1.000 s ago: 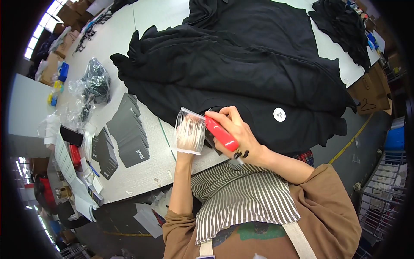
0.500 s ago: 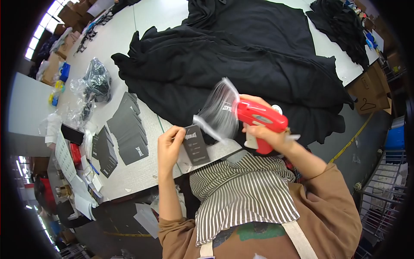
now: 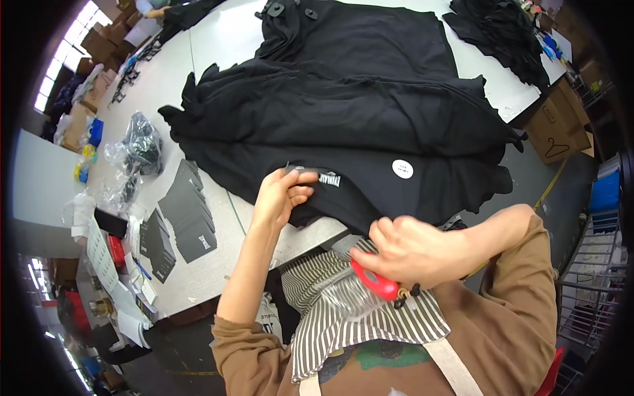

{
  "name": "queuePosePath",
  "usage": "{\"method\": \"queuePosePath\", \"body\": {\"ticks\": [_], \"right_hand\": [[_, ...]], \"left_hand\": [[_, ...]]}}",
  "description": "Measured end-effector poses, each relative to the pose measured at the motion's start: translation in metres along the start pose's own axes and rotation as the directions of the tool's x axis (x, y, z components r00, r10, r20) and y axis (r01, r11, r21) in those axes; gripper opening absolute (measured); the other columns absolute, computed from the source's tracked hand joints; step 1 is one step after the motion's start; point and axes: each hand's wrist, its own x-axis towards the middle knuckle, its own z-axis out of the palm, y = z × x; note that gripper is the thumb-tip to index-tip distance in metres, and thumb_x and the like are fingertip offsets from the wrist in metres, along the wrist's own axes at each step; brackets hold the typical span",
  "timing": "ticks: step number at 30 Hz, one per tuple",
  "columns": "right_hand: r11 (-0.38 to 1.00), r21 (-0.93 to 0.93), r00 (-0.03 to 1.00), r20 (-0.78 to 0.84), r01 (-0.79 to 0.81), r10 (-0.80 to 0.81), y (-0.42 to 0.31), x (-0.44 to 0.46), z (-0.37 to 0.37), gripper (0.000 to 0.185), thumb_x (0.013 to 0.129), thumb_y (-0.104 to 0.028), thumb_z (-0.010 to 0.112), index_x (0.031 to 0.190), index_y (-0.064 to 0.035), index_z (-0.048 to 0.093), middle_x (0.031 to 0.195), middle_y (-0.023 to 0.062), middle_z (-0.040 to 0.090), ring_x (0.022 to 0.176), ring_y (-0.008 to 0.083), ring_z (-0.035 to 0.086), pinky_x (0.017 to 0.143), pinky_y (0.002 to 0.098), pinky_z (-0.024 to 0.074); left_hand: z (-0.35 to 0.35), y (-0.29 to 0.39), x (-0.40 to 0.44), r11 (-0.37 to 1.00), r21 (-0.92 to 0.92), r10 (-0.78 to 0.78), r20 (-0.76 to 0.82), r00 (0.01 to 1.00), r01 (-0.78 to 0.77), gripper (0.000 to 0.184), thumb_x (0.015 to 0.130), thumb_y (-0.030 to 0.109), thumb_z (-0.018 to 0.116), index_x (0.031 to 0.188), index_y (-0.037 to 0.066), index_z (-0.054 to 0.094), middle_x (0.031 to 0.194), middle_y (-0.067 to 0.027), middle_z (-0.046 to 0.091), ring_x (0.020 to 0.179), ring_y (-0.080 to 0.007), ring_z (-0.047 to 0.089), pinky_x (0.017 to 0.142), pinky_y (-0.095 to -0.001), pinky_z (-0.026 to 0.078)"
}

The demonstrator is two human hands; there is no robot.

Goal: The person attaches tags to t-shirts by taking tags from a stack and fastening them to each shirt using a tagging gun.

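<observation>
tag gun (image 3: 376, 282): 1 | round sticker (image 3: 403, 169): 1 | fanned card stacks (image 3: 187, 214): 2 | pen (image 3: 141, 269): 1

Beneath a striped apron (image 3: 330, 333) with pale straps (image 3: 456, 366), a brown top (image 3: 495, 330) with a green patch (image 3: 393, 355) is worn.

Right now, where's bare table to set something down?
The table is bare between the gray cards and black shirts, and beyond the plastic bag, left of the shirts. It's crowded around the papers and pen; shirts cover the middle.

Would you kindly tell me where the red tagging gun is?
In the head view, the red tagging gun is in the right hand, right of centre, over the striped apron.
</observation>
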Motion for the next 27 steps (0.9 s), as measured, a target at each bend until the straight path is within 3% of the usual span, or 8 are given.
{"method": "queuePosePath", "body": {"ticks": [4, 7, 10, 13, 18, 22, 23, 27], "right_hand": [[0.973, 0.14, 0.983, -0.03, 0.181, -0.179, 0.032, 0.003, 0.024, 0.042, 0.065, -0.019, 0.07, 0.103, -0.0052, 0.056, 0.08, 0.0128, 0.056, 0.066, 0.0277, 0.059, 0.054, 0.0314, 0.0486], [0.398, 0.915, 0.91, -0.215, 0.062, 0.354, 0.111, 0.011, 0.013, 0.03, 0.083, -0.032, 0.066, 0.096, -0.0051, 0.066, 0.097, 0.0091, 0.065, 0.075, 0.0168, 0.063, 0.063, 0.0266, 0.0512], [0.175, 0.976, 0.477, -0.215, 0.126, 0.852, 0.187, 0.025, 0.005, 0.041, 0.085, -0.038, 0.066, 0.104, -0.002, 0.065, 0.088, 0.0088, 0.067, 0.071, 0.0141, 0.063, 0.064, 0.025, 0.0519], [-0.027, 0.986, 0.49, -0.057, 0.162, 0.87, 0.229, 0.031, 0.013, 0.045, 0.085, -0.04, 0.065, 0.104, 0.0003, 0.064, 0.088, 0.0109, 0.067, 0.075, 0.0169, 0.065, 0.066, 0.0256, 0.0522], [0.027, 0.989, 0.459, -0.091, 0.143, 0.884, 0.22, 0.025, 0.012, 0.046, 0.086, -0.042, 0.064, 0.104, 0.0002, 0.063, 0.088, 0.0123, 0.067, 0.078, 0.0193, 0.067, 0.068, 0.0261, 0.0525], [0.145, 0.987, 0.773, -0.042, -0.065, 0.633, 0.12, -0.004, -0.008, 0.03, 0.09, -0.028, 0.063, 0.105, -0.0021, 0.063, 0.092, 0.0074, 0.066, 0.078, 0.0132, 0.063, 0.073, 0.0267, 0.0517], [0.564, 0.825, 0.889, -0.245, -0.018, 0.387, 0.087, -0.001, -0.007, 0.022, 0.091, -0.019, 0.06, 0.106, -0.0041, 0.064, 0.092, 0.0052, 0.067, 0.077, 0.013, 0.061, 0.07, 0.0284, 0.0507], [0.46, 0.885, 0.982, -0.02, -0.069, 0.186, 0.017, 0.018, 0.023, 0.027, 0.085, -0.017, 0.067, 0.107, -0.0013, 0.063, 0.094, 0.0097, 0.067, 0.075, 0.0198, 0.061, 0.07, 0.0282, 0.048]], "left_hand": [[0.017, 0.007, 0.01, 0.99, -0.106, -0.098, -0.019, 0.995, 0.095, 0.017, 0.091, 0.012, 0.055, 0.099, -0.002, 0.059, 0.07, -0.0086, 0.062, 0.053, -0.0123, 0.057, 0.049, -0.0198, 0.046], [-0.025, -0.008, 0.006, 0.983, -0.179, -0.001, 0.13, 0.992, 0.025, 0.019, 0.091, 0.01, 0.053, 0.104, -0.003, 0.058, 0.083, -0.0141, 0.065, 0.065, -0.0165, 0.064, 0.059, -0.0212, 0.05], [-0.041, -0.022, -0.003, 0.978, -0.21, 0.041, 0.188, 0.981, -0.001, 0.019, 0.092, 0.009, 0.053, 0.106, -0.004, 0.058, 0.087, -0.0156, 0.066, 0.068, -0.0176, 0.065, 0.062, -0.0218, 0.052], [-0.049, -0.025, -0.006, 0.973, -0.228, 0.065, 0.226, 0.972, -0.012, 0.018, 0.092, 0.008, 0.052, 0.105, -0.003, 0.058, 0.084, -0.0145, 0.065, 0.066, -0.0165, 0.063, 0.062, -0.0222, 0.051], [-0.074, -0.025, -0.015, 0.968, -0.234, 0.13, 0.157, 0.979, -0.092, 0.018, 0.093, 0.009, 0.052, 0.104, -0.003, 0.059, 0.082, -0.012, 0.064, 0.064, -0.0136, 0.06, 0.062, -0.021, 0.049], [-0.129, -0.019, -0.031, 0.973, -0.079, 0.211, -0.095, 0.973, -0.219, 0.018, 0.093, 0.012, 0.052, 0.104, -0.001, 0.06, 0.08, -0.0085, 0.062, 0.061, -0.0107, 0.055, 0.058, -0.0186, 0.045], [-0.152, -0.019, -0.034, 0.964, -0.03, 0.256, -0.17, 0.952, -0.264, 0.019, 0.094, 0.013, 0.052, 0.105, -0.001, 0.059, 0.08, -0.0082, 0.062, 0.061, -0.0102, 0.055, 0.058, -0.0176, 0.044], [-0.259, -0.045, -0.043, 0.916, 0.282, 0.391, -0.461, 0.796, -0.287, 0.021, 0.092, 0.02, 0.057, 0.096, -0.001, 0.06, 0.08, -0.0084, 0.062, 0.065, -0.0144, 0.055, 0.062, -0.0242, 0.045]]}}
